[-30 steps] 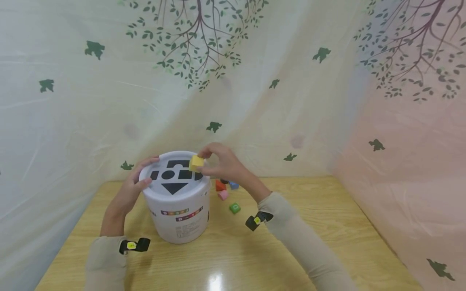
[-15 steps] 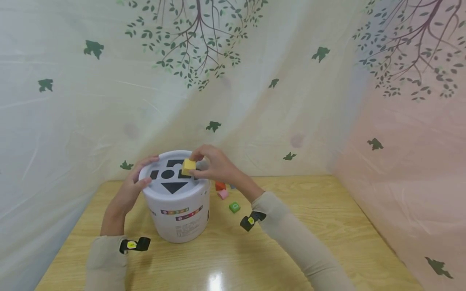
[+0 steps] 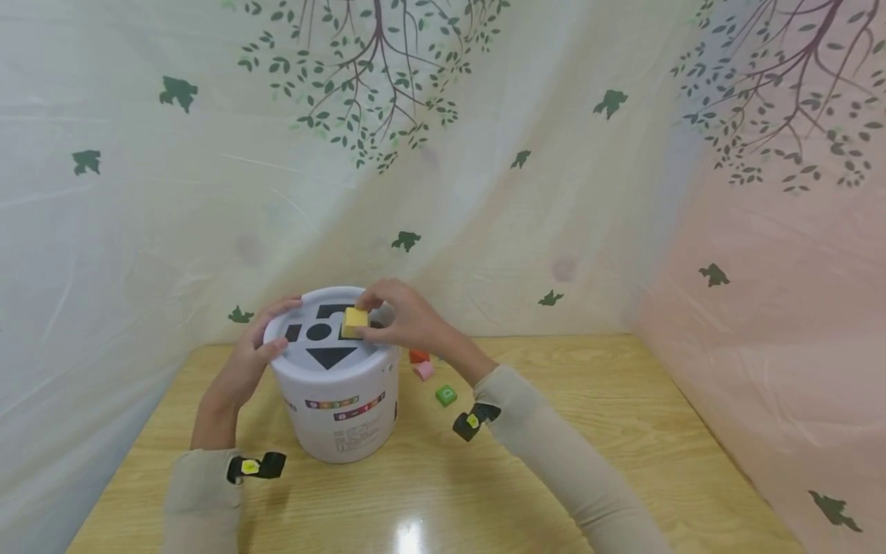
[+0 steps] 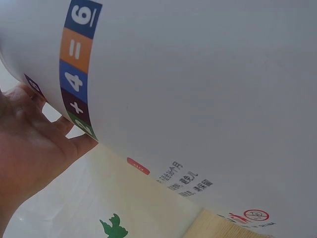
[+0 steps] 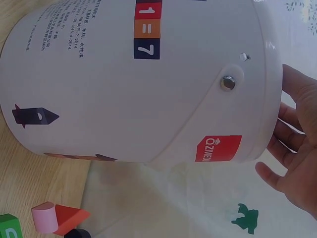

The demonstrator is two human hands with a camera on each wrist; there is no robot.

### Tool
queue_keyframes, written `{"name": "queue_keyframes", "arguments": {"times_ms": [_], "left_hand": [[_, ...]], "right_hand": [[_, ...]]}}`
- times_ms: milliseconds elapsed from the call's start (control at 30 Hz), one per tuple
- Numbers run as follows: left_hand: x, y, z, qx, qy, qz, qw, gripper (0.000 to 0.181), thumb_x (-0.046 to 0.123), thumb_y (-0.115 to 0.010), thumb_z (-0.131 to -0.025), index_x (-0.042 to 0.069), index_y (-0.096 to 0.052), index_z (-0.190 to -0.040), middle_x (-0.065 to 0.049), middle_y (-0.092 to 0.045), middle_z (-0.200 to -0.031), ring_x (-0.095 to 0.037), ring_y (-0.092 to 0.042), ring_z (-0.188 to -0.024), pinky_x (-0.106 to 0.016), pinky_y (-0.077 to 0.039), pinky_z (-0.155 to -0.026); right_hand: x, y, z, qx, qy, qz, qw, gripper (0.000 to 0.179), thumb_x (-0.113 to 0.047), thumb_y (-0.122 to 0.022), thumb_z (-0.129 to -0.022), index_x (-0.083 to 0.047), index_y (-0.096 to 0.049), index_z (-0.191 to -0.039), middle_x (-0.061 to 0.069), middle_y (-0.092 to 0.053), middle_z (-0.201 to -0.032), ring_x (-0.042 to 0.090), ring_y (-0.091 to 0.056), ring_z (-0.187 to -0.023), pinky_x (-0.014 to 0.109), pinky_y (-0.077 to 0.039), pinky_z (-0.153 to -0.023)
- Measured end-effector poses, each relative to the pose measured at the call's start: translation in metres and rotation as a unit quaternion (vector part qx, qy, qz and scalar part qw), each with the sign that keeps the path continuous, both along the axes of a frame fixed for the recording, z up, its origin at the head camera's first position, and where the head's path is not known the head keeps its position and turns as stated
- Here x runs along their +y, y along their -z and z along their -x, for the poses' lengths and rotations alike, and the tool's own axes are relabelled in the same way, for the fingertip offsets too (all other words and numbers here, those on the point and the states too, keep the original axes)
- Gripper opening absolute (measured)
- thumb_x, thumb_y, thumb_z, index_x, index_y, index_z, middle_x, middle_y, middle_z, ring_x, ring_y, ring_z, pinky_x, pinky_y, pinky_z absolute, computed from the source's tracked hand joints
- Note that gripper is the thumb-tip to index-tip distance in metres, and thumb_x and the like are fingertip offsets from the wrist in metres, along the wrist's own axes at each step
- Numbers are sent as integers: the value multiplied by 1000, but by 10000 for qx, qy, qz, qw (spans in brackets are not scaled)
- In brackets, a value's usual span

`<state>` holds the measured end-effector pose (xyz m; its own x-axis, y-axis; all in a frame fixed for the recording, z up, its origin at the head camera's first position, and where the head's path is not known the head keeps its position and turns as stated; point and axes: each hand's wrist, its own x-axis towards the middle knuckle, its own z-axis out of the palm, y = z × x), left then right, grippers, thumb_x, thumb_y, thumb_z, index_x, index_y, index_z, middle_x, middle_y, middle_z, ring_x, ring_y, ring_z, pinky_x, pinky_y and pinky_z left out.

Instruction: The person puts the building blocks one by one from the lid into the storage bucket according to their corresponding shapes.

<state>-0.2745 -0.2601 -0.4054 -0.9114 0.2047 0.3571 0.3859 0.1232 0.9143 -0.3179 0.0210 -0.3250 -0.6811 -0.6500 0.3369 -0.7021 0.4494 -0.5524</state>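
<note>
The right grip (image 3: 408, 314) pinches a yellow block (image 3: 356, 323) between thumb and fingers, over the white lid (image 3: 292, 355); whether block and lid touch cannot be told. Left of this grip lies a round cutout (image 3: 319, 332), and lower left a triangular cutout (image 3: 331, 357). Farther left, the left grip (image 3: 242, 365) is wide, fingers and thumb spread at the rim of the bucket (image 3: 332, 423). Below the right grip, a red block (image 3: 418, 356), pink block (image 3: 424, 371) and green block (image 3: 446, 395) rest on the worktop (image 3: 540, 462).
</note>
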Motion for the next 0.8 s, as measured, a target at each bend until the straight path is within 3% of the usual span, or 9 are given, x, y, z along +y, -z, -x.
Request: {"name": "queue_keyframes", "arguments": {"times_ms": [367,800], "left_hand": [[0,1,1,-39,12,-47,10000,55,15,-49,-99,14,-41,-154,-7,-25,-162,-15,-36,-134,-13,-40,-100],[0,1,0,-6,56,-138,9999,55,12,-47,-99,13,-40,-154,-4,-28,-160,-15,-38,-134,-14,-42,-100]], "right_hand": [[-4,5,0,658,229,-506,9963,34,-30,-81,-86,-12,-70,-113,3,-65,-117,20,-49,-114,39,-44,-98],[-2,13,0,1014,354,-298,9938,40,-37,-81,-84,-12,-69,-113,4,-62,-122,21,-45,-117,45,-34,-104]]}}
